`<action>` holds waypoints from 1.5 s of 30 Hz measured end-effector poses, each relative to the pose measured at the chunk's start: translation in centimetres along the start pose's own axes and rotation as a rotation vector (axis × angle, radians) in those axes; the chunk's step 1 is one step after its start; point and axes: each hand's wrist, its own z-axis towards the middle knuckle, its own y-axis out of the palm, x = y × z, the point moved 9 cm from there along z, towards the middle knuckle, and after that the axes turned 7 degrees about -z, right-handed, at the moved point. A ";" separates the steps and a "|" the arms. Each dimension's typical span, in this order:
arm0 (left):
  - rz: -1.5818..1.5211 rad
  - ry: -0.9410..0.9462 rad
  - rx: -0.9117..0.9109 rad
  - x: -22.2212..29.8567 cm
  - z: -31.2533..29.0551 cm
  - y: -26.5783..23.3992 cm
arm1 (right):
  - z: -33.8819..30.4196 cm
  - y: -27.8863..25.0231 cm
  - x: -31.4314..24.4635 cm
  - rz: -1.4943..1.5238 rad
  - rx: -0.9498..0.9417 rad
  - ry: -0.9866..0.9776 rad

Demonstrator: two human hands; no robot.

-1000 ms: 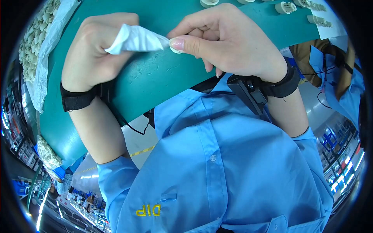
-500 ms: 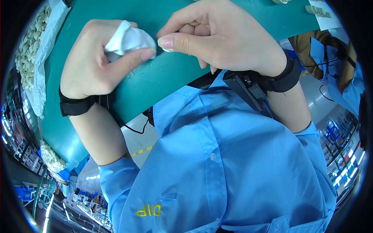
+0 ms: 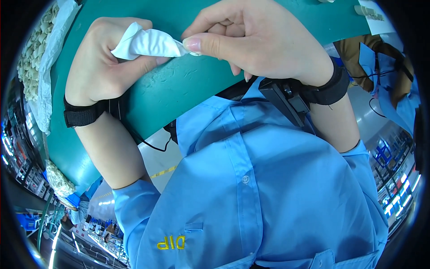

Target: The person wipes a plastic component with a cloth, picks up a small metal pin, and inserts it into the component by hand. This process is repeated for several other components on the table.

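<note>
My left hand (image 3: 96, 62) is closed around a soft white cloth (image 3: 150, 42), which bunches out between thumb and fingers. The cloth narrows to a twisted end at the fingertips of my right hand (image 3: 255, 42). Thumb and forefinger of that hand are pinched together on a small pale piece (image 3: 195, 54), mostly hidden under the thumb. Cloth and piece meet there, and I cannot tell exactly where one ends. Both hands are above the green tabletop (image 3: 156, 98).
Many small beige parts (image 3: 33, 67) lie heaped on a white plastic sheet (image 3: 53, 67) at the left. Several similar parts (image 3: 369, 12) rest on white paper (image 3: 380, 26) at the far right. A bag of pale parts (image 3: 58, 177) sits by the table's lower left corner. Another person's blue sleeve (image 3: 389, 101) is at right.
The cloth was a rounded wad apart from my right fingertips; now it is drawn out to the right and touches them. My left hand has moved slightly up and left.
</note>
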 end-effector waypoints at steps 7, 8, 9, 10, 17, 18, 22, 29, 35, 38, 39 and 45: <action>-0.047 -0.008 0.052 0.6 0.3 0.1 | 0.1 0.1 0.2 0.028 -0.006 -0.019; -0.046 -0.011 0.055 0.6 0.3 0.3 | 0.0 0.2 0.1 0.046 -0.013 -0.024; -0.047 -0.017 0.056 0.4 0.3 0.7 | 0.1 0.3 0.0 0.046 -0.017 -0.027; -0.050 -0.018 0.054 0.1 0.4 1.2 | 0.0 0.2 0.1 0.045 -0.011 -0.034; 0.006 -0.198 0.032 -0.4 0.5 1.8 | -0.2 0.3 -0.1 0.001 -0.021 -0.051; 0.068 -0.222 0.014 -0.2 0.5 1.8 | -0.3 0.3 0.0 0.049 -0.019 -0.041; 0.110 -0.268 0.010 -0.2 0.6 2.0 | -0.4 0.4 0.2 0.129 -0.032 0.000; -0.070 0.023 0.048 1.5 0.5 1.9 | -0.5 0.3 0.5 0.097 -0.016 0.068; 0.309 0.223 -0.103 4.2 0.5 2.0 | -0.1 -0.2 -0.3 -0.016 -0.005 -0.030; 0.521 0.245 -0.113 5.4 0.5 2.6 | -0.2 0.0 -0.1 -0.011 -0.018 -0.061; 0.628 0.256 -0.114 5.6 0.4 2.8 | -0.2 0.1 0.0 0.012 -0.026 -0.080; 0.671 0.248 -0.052 4.1 -0.5 2.3 | -0.1 0.1 -0.5 -0.062 -0.030 -0.132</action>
